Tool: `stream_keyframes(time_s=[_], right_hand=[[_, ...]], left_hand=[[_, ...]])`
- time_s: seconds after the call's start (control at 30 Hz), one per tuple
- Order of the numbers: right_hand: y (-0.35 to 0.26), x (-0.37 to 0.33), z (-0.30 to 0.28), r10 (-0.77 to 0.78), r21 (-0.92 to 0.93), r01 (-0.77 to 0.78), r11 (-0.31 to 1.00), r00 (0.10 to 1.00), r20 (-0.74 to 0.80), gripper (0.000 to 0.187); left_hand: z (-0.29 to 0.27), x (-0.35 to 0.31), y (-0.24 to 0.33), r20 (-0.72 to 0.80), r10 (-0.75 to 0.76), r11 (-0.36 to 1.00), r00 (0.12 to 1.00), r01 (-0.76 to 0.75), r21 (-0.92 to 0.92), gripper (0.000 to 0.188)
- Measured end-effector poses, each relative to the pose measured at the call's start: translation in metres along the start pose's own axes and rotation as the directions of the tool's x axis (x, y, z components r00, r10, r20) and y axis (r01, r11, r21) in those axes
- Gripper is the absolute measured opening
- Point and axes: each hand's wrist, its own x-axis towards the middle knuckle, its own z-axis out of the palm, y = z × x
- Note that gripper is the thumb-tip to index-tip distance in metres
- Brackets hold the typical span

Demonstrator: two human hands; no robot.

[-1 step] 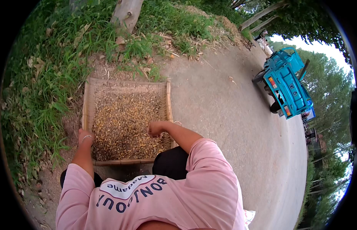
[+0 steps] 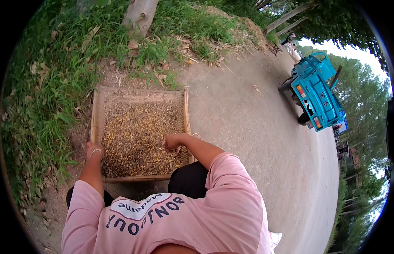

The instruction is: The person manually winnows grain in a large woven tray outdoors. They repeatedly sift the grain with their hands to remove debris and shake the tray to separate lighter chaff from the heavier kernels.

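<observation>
In front of me is a square woven tray (image 2: 186, 112) with bamboo rims, resting low at my knees. A layer of yellow and brown kernels or beans (image 2: 135, 122) covers much of its bottom, with darker bits among them near the front. At the tray's left rim, my left hand (image 2: 95, 150) is closed around the edge, a bracelet on its wrist. Over the right part of the kernels hangs my right hand (image 2: 173, 143), its fingers curled together and pointing down. What those fingers hold, if anything, is hidden.
Tall grass (image 2: 44, 101) grows along the left, and a tree trunk (image 2: 139, 17) stands beyond the tray. A paved road (image 2: 247, 139) runs on the right. A teal cargo tricycle (image 2: 317, 93) is parked there, with a person (image 2: 288, 39) farther off.
</observation>
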Motion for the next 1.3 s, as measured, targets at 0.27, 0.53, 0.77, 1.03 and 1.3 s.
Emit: stream_keyframes(time_s=[0.27, 0.53, 0.77, 1.03, 1.3], right_hand=[[0.014, 0.007, 0.006, 0.255, -0.185, -0.219, 0.958, 0.946, 0.199, 0.014], [-0.093, -0.036, -0.095, -0.435, 0.590, 0.669, 0.451, 0.743, -0.509, 0.059], [-0.007, 0.002, -0.146, -0.055, 0.558, 0.631, 0.539, 0.687, -0.724, 0.051], [0.143, 0.093, -0.124, 0.295, 0.645, 0.314, 0.697, 0.694, -0.656, 0.043], [0.143, 0.174, -0.136, 0.032, -0.023, -0.137, 0.990, 0.385, -0.922, 0.042]], left_hand=[[0.009, -0.001, -0.002, 0.003, 0.014, 0.997, 1.000, -0.015, 0.081, 0.052], [0.005, 0.007, -0.004, -0.086, 0.076, 0.995, 0.993, -0.069, 0.076, 0.049], [-0.007, 0.007, -0.001, -0.047, 0.125, 0.970, 0.991, -0.112, 0.216, 0.056], [0.006, 0.018, 0.005, -0.075, 0.052, 0.967, 0.996, -0.032, 0.252, 0.055], [0.012, 0.035, 0.002, -0.129, 0.056, 0.970, 0.990, -0.023, 0.243, 0.061]])
